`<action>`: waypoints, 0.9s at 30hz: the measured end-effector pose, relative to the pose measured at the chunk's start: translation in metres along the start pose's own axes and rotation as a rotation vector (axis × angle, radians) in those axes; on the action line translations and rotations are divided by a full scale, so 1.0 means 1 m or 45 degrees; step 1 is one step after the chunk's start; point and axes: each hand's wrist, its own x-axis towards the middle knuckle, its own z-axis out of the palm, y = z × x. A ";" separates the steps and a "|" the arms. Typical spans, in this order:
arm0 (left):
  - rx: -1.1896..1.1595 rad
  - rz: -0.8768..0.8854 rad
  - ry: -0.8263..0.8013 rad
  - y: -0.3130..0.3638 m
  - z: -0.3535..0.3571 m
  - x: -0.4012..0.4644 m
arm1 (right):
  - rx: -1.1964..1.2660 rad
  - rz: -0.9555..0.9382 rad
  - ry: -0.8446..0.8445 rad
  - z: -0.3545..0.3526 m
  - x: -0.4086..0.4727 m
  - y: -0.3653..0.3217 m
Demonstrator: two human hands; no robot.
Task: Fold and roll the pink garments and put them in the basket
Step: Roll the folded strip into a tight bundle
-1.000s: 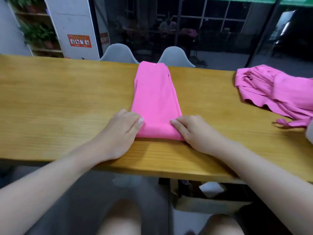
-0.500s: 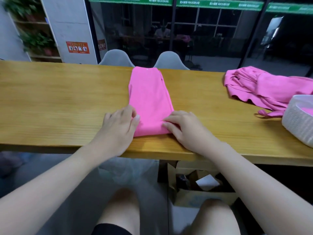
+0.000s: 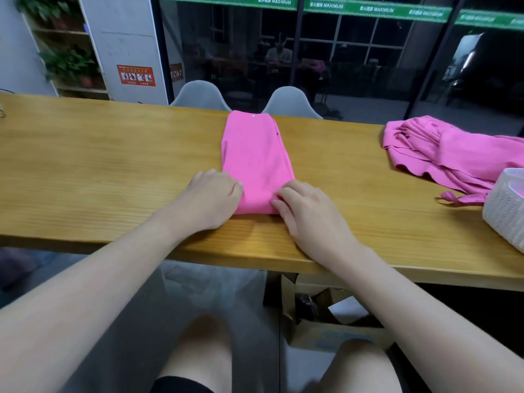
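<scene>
Garment: I see the folded bright-pink fabric strip [image 3: 256, 160] mid wooden table [image 3: 99, 165], long axis pointing away from me.
Hands: my left hand [image 3: 211, 199] and right hand [image 3: 307, 214] pinch its near corners, fingers curled.
Room: bare wood left; crumpled pink garment [image 3: 453, 151] and white woven basket [image 3: 504, 208] right.

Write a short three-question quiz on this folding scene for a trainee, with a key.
1. True or false: the folded pink garment lies lengthwise between both hands on the wooden table.
2. Multiple choice: where is the white basket? A) at the table's right edge of view B) on a grey chair C) on the person's lap
3. Fill in: the left hand and right hand both meet the garment at its ____ end.

Key: 1 true; 2 A; 3 near. The crumpled pink garment waits beside the basket.
</scene>
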 end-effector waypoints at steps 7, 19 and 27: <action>0.301 0.313 0.418 -0.001 0.011 -0.016 | -0.027 -0.004 -0.154 0.016 0.031 0.005; 0.183 0.345 0.057 -0.015 0.007 0.041 | -0.101 -0.038 -0.034 0.035 0.043 0.006; 0.335 0.360 0.385 -0.019 0.019 0.018 | 0.059 0.177 -0.403 0.032 0.081 0.020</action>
